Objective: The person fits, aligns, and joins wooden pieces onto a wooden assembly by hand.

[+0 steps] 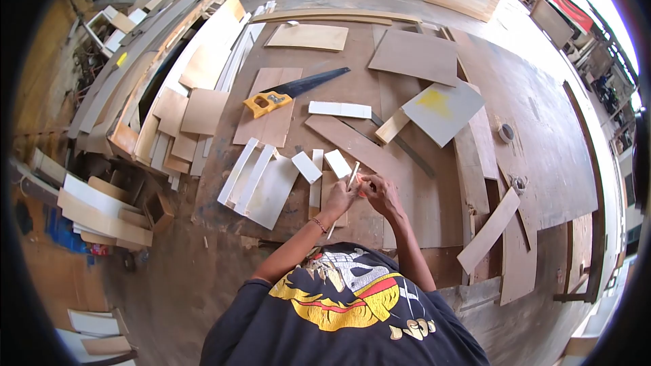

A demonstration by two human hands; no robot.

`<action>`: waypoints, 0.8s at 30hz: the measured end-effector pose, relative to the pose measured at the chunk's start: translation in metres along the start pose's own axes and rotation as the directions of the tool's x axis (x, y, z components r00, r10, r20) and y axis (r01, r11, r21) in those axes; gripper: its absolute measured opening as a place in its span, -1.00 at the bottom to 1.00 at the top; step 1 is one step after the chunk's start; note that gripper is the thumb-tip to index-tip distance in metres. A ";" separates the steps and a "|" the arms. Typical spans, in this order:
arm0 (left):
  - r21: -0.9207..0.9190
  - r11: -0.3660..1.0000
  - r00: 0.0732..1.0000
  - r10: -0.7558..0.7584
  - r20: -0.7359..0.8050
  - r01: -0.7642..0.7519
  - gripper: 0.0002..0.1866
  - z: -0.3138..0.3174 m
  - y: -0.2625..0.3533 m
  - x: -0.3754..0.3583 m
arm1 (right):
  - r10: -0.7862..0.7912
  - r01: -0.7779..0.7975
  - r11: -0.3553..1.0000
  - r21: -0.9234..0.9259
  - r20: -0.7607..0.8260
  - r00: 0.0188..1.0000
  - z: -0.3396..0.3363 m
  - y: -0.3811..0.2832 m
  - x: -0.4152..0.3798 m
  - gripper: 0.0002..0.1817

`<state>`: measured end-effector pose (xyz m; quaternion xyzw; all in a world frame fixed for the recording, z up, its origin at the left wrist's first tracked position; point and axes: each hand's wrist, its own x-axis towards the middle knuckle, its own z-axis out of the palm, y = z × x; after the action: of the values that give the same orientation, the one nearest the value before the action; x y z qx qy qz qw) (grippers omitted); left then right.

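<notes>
My left hand (341, 196) is closed around a thin light wooden strip (354, 175), which slants up past the fingers and shows again below the wrist. Close beside it on the right, my right hand (380, 193) has its fingers pressed together near a small orange thing (361, 186), too small to make out. White-faced blocks (337, 163) lie just beyond my hands. A handsaw with a yellow handle (268, 103) rests on brown boards (254, 125) farther up the table. Left of my hands is a white panel with two raised strips (268, 193).
The wooden worktable (420, 207) carries a grey board with a yellow stain (444, 112), a brown panel (413, 57) and a tape roll (505, 133). Stacked boards (203, 112) stand at the left. Loose planks (489, 230) cross the table's right front part.
</notes>
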<state>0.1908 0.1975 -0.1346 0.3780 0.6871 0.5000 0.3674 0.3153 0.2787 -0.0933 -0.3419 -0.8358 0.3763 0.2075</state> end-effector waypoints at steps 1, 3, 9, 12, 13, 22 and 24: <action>0.002 1.000 1.000 -0.002 -0.012 0.002 -0.61 0.002 -0.009 0.002 | -0.034 0.034 0.999 0.003 -0.005 0.999 0.001 0.002 0.000 -0.73; -0.007 0.999 0.999 -0.040 -0.024 0.040 -0.63 0.005 -0.018 0.007 | -0.034 0.035 0.999 -0.020 0.030 0.999 -0.001 0.001 0.002 -0.73; -0.028 0.999 0.999 -0.046 -0.014 0.046 -0.39 0.003 0.003 -0.006 | -0.038 0.038 0.999 0.021 -0.016 0.999 0.000 -0.002 0.005 -0.71; -0.054 0.999 0.999 0.007 -0.045 -0.010 -0.39 0.009 -0.001 -0.008 | 0.058 -0.062 0.994 0.086 0.049 0.997 -0.005 -0.003 0.007 -0.71; -0.055 0.998 0.999 0.009 -0.052 -0.011 -0.39 0.010 -0.002 -0.006 | 0.088 -0.096 0.990 0.103 0.078 0.993 -0.006 -0.001 0.007 -0.71; -0.022 0.999 0.994 -0.040 -0.106 0.038 -0.54 0.009 0.010 -0.011 | -0.085 0.084 0.994 0.070 0.019 0.996 -0.002 0.008 0.008 -0.77; 0.013 0.999 0.993 -0.043 -0.110 0.045 -0.60 0.010 0.008 -0.011 | -0.098 0.097 0.994 0.054 0.014 0.995 -0.006 0.007 0.009 -0.79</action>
<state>0.2059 0.1940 -0.1280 0.3375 0.7182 0.5066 0.3371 0.3156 0.2910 -0.0943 -0.2918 -0.8427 0.3908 0.2280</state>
